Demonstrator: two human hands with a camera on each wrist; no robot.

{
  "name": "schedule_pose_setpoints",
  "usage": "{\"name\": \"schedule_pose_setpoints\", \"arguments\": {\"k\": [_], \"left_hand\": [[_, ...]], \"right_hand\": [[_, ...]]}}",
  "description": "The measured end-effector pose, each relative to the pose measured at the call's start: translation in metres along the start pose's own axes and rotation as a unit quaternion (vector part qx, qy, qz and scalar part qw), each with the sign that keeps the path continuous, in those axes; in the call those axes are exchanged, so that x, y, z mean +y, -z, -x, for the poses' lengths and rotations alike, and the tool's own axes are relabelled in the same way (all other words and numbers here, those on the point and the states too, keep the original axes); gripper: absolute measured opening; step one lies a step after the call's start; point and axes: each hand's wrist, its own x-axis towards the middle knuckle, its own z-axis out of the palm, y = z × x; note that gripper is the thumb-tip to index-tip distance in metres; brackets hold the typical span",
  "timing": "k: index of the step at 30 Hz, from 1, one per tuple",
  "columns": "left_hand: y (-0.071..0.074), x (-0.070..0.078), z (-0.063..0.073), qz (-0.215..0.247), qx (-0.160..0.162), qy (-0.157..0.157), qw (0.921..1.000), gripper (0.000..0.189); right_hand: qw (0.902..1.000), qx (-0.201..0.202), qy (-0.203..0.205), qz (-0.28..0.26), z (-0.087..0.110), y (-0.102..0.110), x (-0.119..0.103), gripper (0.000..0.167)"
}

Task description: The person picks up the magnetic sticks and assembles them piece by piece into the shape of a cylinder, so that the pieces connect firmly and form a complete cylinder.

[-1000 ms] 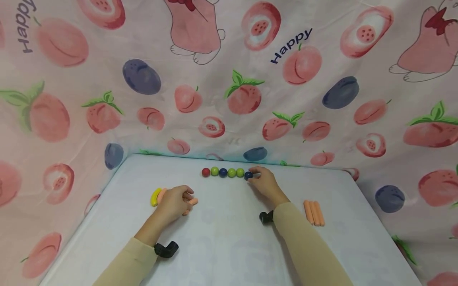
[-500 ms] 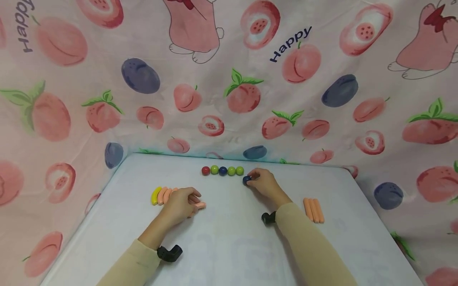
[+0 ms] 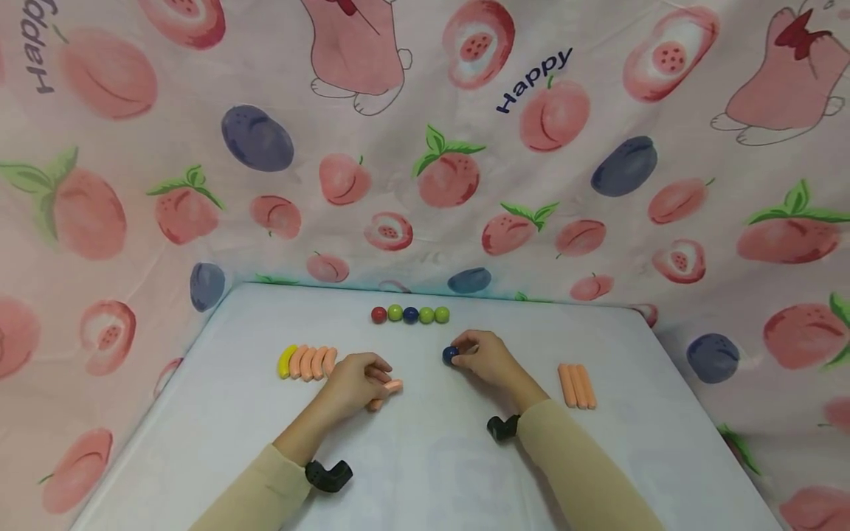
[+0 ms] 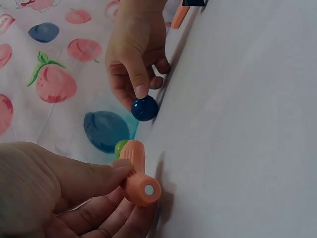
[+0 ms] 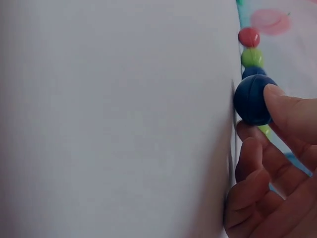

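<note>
My left hand [image 3: 355, 387] pinches an orange curved piece [image 4: 142, 191] between thumb and fingers. A small pale disc shows on the piece's end in the left wrist view. To the right, my right hand [image 3: 490, 363] holds a glossy dark blue ball [image 5: 255, 99] by thumb and fingertips. In the head view the two hands face each other, the blue ball [image 3: 450, 355] and the orange piece [image 3: 394, 386] apart. Left of my left hand lies a row of several orange curved pieces [image 3: 305, 363], with a yellow curved piece [image 3: 285, 362] at its left end.
Along the white table's [image 3: 425, 472] back runs a row of balls: a red ball [image 3: 378, 315], a green ball [image 3: 395, 313], a blue ball [image 3: 411, 315] and two green balls [image 3: 434, 315]. Three straight orange sticks [image 3: 577, 386] lie at right. A fruit-print cloth [image 3: 412, 184] hangs behind.
My right hand has drawn the blue ball away from the row's right end, toward me. My left hand has carried the orange piece right, away from the curved row, uncovering more of it.
</note>
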Motion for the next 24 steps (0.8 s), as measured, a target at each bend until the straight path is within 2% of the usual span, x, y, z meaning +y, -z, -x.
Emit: {"name": "schedule_pose_setpoints", "arguments": {"k": [6, 9, 17, 24], "left_hand": [[-0.01, -0.001, -0.002, -0.008, 0.007, 0.007, 0.9999, 0.032], [-0.016, 0.0, -0.005, -0.012, 0.012, 0.0, 0.9999, 0.03], [-0.029, 0.004, -0.015, 0.008, 0.008, -0.007, 0.9999, 0.028], [-0.033, 0.007, -0.012, 0.035, -0.007, 0.001, 0.9993, 0.028]], "right_hand": [[0.9998, -0.016, 0.009, 0.005, 0.017, -0.009, -0.006, 0.02], [0.9996, -0.023, 0.015, 0.008, 0.024, -0.012, -0.009, 0.02], [0.999, -0.031, 0.031, 0.011, 0.036, -0.023, -0.017, 0.017], [0.9986, -0.036, 0.038, 0.009, 0.042, -0.031, -0.021, 0.017]]}}
